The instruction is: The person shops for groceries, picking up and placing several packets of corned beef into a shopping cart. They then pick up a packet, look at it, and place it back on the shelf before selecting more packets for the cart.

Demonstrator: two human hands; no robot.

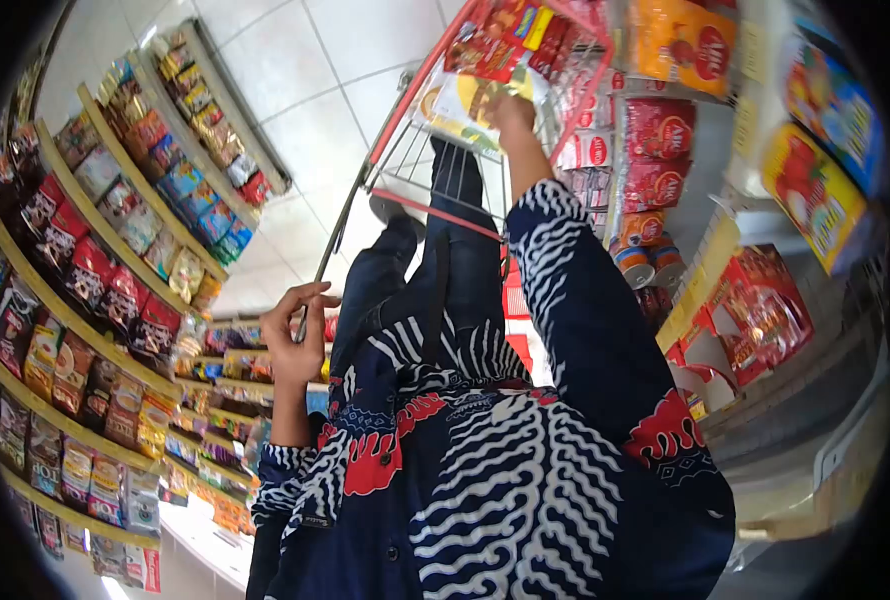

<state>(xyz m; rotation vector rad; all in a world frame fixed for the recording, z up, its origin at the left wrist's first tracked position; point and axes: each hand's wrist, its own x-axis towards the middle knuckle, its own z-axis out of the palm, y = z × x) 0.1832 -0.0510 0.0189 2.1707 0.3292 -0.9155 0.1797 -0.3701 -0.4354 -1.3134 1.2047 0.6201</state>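
A shopping cart [390, 125] with a red rim and wire sides stands in front of my legs. Inside it, my right hand [510, 108] is closed on the edge of a white and yellow packet [455, 105], its fingertips partly lost against the print. Red packets [500, 40] lie just beyond that packet in the cart. At the left, my left hand [300, 330] has its fingers curled around a thin dark bar [333, 245], which runs up along the cart's left side.
Curved-looking shelves [115, 340] full of sachets and pouches line the left side. On the right, red packs [660, 130] hang or stack close to my right arm, with a yellow pack [815, 190] nearer. White floor tiles [295, 60] show beyond the cart.
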